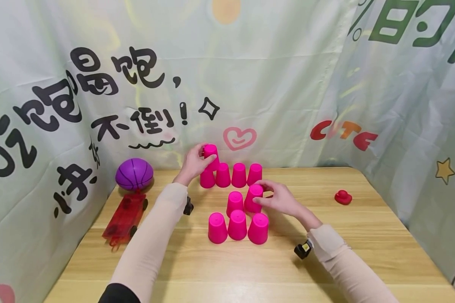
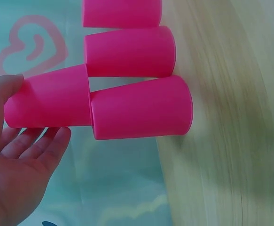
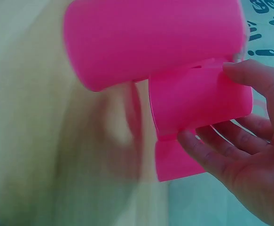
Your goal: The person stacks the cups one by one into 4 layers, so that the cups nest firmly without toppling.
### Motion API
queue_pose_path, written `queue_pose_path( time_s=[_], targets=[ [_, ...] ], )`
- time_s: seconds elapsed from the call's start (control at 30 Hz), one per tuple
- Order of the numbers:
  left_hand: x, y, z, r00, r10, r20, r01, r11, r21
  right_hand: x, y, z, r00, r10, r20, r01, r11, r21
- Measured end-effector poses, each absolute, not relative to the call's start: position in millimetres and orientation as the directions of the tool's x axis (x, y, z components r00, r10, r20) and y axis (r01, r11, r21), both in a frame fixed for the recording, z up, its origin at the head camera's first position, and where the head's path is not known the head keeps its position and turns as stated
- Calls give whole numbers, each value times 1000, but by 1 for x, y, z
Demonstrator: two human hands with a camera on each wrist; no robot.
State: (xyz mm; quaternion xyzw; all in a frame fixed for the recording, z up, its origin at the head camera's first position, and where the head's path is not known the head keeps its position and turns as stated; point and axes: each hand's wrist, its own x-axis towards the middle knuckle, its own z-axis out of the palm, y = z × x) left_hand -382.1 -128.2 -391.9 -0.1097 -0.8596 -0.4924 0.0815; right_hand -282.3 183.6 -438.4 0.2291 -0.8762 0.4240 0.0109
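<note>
Pink plastic cups stand upside down on the wooden table in groups. At the back, my left hand [image 1: 194,164] holds a pink cup [image 2: 47,99] between thumb and fingers, above the left end of a back row of several cups [image 1: 239,175]. Its rim meets the bases of the two leftmost cups. My right hand [image 1: 278,197] grips another upside-down pink cup [image 3: 198,101] by its sides, close beside a pink cup [image 1: 235,204]. Whether its rim touches the table cannot be told. Nearer me is a front row of three pink cups [image 1: 217,228].
A purple basketball [image 1: 134,174] sits at the back left, with a see-through red wheeled toy [image 1: 125,216] in front of it. Toward the right lies a small red hat-shaped object [image 1: 343,197]. Printed cloth [image 1: 288,105] hangs behind and beside the table [image 1: 288,277].
</note>
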Motion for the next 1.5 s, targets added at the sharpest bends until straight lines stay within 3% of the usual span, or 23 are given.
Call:
queue_pose_path(
  time_s=[0.57,1.17,1.5],
  targets=[
    [-362,-147,-390,-934,116,339,353,462,814,-320,179,-394,-923,-277,267,-376,509,-774],
    [-322,-155,-416,-916,185,356,401,410,819,-355,167,-384,-955,-201,219,-294,522,-801],
    [-295,-160,-438,-928,239,284,360,395,845,-366,161,-381,-962,-190,197,-269,531,-804]
  ],
)
